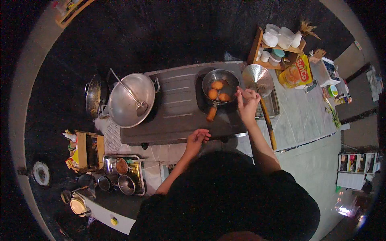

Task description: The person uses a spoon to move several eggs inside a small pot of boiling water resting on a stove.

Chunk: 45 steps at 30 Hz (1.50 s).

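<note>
Three brown eggs (217, 85) sit in a small metal saucepan (232, 79) with a wooden handle (212, 114), on the right side of a dark gas stove (178, 117). My right hand (249, 104) is at the pan's right rim, fingers spread and nothing seen in them; whether a fingertip touches the rim is unclear. Over the stove's front edge hovers my left hand (198, 139), loosely curled and empty as far as I can see. A metal wok (126, 105) stands on the stove's left side with a metal ladle (125, 86) resting in it.
Right of the stove, a metal strainer (257, 79) with a long wooden handle lies over a rectangular tray (275, 107). Behind it are a wooden shelf (256, 45) with containers and a SunCo oil pouch (297, 73). At left stand a wooden crate (83, 150) and a metal tray (141, 177).
</note>
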{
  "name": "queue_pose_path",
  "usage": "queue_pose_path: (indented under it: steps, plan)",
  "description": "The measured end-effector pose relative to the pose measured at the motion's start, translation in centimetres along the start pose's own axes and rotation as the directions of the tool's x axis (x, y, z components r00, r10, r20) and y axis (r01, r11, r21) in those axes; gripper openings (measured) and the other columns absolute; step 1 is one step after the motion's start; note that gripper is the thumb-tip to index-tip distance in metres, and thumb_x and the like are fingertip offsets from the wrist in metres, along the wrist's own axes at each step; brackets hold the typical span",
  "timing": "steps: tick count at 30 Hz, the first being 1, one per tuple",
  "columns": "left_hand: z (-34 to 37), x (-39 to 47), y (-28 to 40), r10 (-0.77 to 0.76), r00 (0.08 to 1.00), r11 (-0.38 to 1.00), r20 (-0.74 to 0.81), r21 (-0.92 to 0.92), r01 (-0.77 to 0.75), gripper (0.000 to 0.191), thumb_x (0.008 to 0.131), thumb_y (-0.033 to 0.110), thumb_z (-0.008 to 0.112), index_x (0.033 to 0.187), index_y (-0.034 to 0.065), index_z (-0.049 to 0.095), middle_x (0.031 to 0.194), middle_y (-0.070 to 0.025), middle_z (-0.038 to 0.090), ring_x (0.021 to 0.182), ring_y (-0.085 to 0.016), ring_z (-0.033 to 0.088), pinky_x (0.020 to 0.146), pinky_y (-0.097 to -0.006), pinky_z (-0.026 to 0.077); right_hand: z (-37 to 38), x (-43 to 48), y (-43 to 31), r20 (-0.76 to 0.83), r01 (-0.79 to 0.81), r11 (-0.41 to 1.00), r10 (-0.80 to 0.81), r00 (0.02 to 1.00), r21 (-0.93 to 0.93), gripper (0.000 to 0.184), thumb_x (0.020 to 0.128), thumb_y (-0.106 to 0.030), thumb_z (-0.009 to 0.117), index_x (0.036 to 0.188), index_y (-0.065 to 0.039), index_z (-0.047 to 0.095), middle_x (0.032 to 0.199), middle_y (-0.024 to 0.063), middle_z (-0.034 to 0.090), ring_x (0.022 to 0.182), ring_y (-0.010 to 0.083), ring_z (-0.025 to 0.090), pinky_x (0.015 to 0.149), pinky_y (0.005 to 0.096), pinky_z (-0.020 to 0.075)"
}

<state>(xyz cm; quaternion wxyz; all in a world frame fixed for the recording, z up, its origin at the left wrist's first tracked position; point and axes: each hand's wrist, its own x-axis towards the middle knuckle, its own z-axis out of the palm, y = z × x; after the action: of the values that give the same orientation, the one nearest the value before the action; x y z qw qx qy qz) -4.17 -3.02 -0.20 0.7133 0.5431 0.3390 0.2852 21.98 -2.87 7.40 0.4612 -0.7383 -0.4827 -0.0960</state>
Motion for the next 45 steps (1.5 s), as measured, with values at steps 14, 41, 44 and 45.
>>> queue_pose_path:
  steps: [14, 41, 44, 45]
  plan:
    - [0.6, -0.1, 0.0, -0.032, 0.999, 0.998, -0.001, -0.045, 0.032, 0.024, 0.097, 0.022, 0.045, 0.106, 0.0026, 0.057, 0.091, -0.0077, 0.064, 0.078, -0.013, 0.058, 0.07, -0.0278, 0.049, -2.5, -1.1, -1.6, 0.083, -0.066, 0.994, 0.059, 0.995, 0.089, 0.019, 0.085, -0.019, 0.061, 0.095, -0.005, 0.071, 0.086, 0.0061, 0.068, 0.093, 0.0206, 0.054, 0.091, 0.0379, 0.0295]
    - [0.5, -0.4, 1.1, -0.058, 0.998, 0.998, -0.012, -0.011, 0.058, 0.02, 0.095, 0.013, 0.045, 0.108, 0.0019, 0.057, 0.094, -0.0079, 0.064, 0.079, -0.012, 0.058, 0.073, -0.0254, 0.048, -5.6, -0.7, 1.1, -0.02, -0.219, 0.94, 0.232, 0.972, 0.261, 0.018, 0.09, -0.011, 0.057, 0.093, 0.003, 0.068, 0.095, 0.0111, 0.065, 0.092, 0.0172, 0.056, 0.084, 0.0285, 0.0423]
    - [0.7, -0.5, 1.7, -0.067, 0.998, 0.998, -0.007, 0.0, 0.067, 0.02, 0.095, 0.013, 0.046, 0.108, 0.0019, 0.056, 0.094, -0.0081, 0.064, 0.079, -0.012, 0.058, 0.073, -0.0251, 0.048, -5.8, -0.6, 0.5, -0.035, -0.218, 0.931, 0.238, 0.971, 0.294, 0.02, 0.091, -0.012, 0.056, 0.098, 0.002, 0.067, 0.095, 0.0101, 0.065, 0.09, 0.0156, 0.056, 0.084, 0.0281, 0.0421]
    - [0.7, -0.5, 1.5, -0.06, 0.998, 0.998, -0.006, -0.003, 0.06, 0.02, 0.095, 0.013, 0.046, 0.108, 0.0019, 0.056, 0.094, -0.0081, 0.064, 0.079, -0.012, 0.058, 0.072, -0.0249, 0.047, -5.7, -0.7, 0.5, -0.035, -0.218, 0.93, 0.238, 0.971, 0.294, 0.02, 0.091, -0.012, 0.056, 0.098, 0.002, 0.067, 0.095, 0.0101, 0.065, 0.09, 0.0156, 0.056, 0.084, 0.0281, 0.0421]
